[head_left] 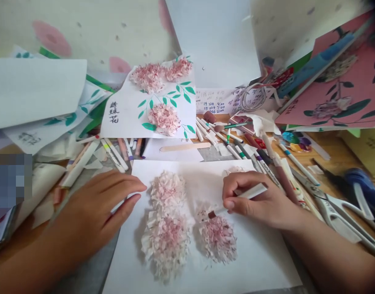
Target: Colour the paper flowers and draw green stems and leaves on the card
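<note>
A white sheet of paper (261, 265) lies in front of me with several fluffy paper flowers, white with pink centres. Between the fingers of my right hand (255, 198) is a white-barrelled marker (251, 192) with a brown tip. That tip is just above the lower right flower (218, 239), touching or very near its upper edge. Another flower behind my right hand is mostly hidden. My left hand (98, 208) is at the sheet's left edge, thumb and fingers apart, beside the upper left flower (167, 190). Below that one sits a larger flower (167, 241).
Behind the sheet stands a finished flower picture (123, 118) with green leaves. Many markers (114, 154) and a wooden stick (186, 147) litter the table. Scissors (337, 208) lie at right, near a pink flower picture (334, 98). A blurred-out object (10, 192) is at left.
</note>
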The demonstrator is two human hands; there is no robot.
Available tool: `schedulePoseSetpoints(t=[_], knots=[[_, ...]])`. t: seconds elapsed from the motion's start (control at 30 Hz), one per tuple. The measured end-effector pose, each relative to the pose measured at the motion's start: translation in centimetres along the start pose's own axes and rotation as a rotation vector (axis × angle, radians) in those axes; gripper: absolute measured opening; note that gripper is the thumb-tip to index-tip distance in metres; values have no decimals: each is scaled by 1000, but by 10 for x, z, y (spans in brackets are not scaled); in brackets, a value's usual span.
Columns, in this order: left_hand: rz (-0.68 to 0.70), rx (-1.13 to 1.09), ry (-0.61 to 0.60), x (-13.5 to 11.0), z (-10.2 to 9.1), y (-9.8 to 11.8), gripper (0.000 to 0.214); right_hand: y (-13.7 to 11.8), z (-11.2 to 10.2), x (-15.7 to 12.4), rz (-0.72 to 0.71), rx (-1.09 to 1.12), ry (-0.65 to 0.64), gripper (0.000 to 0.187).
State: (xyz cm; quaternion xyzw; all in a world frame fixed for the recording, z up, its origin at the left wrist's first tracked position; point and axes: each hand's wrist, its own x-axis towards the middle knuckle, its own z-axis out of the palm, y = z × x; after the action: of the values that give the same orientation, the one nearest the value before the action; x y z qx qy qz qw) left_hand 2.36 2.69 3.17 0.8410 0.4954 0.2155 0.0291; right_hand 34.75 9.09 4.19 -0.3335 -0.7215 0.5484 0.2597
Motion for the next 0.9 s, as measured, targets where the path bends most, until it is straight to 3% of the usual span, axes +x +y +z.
schedulePoseSetpoints(t=[0.1, 0.3, 0.47, 0.7, 0.9], knots=[[32, 34, -17, -3, -2, -1, 16, -2, -1, -1, -12, -14, -2, 20], [-54, 72, -76, -3, -4, 3, 20, -1, -2, -5, -10, -8, -23, 17], [-27, 86, -43, -5, -2, -2, 20, -4, -1, -8, -21, -65, -78, 14], [-31, 48, 25, -4, 4, -7, 18, -6, -1, -11, -63, -101, -61, 13], [-85, 72, -21, -3, 2, -3, 21, -9, -4, -13, -93, -115, 17, 14]])
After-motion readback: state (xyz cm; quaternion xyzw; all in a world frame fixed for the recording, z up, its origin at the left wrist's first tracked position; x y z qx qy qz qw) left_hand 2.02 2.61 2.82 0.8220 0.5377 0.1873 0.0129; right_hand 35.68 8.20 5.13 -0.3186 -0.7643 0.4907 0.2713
